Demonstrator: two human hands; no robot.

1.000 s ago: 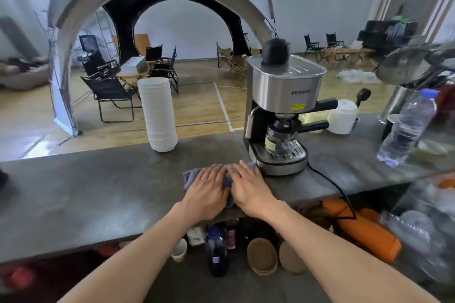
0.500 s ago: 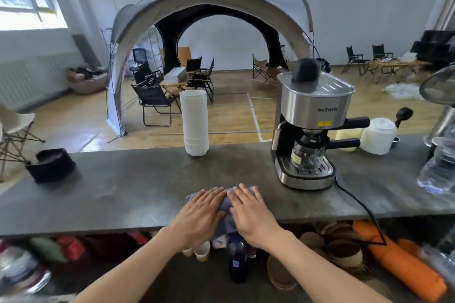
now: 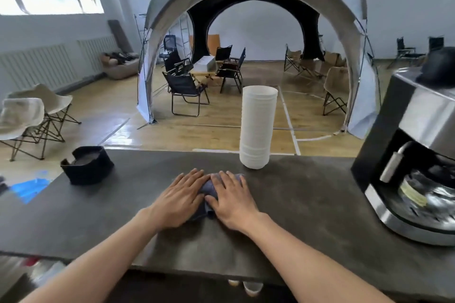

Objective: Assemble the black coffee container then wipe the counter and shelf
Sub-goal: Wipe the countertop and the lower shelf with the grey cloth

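On the table (image 3: 307,204), centre: cloth (image 3: 209,187), bunched, pinned beneath both hands. Left hand (image 3: 178,198) and right hand (image 3: 231,198) flat, fingers spread, side by side. Unwiped table runs leftward toward black container (image 3: 86,165); left hand nearer it. Cups (image 3: 257,128) just behind.

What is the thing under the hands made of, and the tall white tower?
The cloth looks like soft grey-blue fabric: it bunches and folds between both hands. The white stack looks like nested cups with ridged rims, smooth and matte; paper or plastic, I cannot tell.
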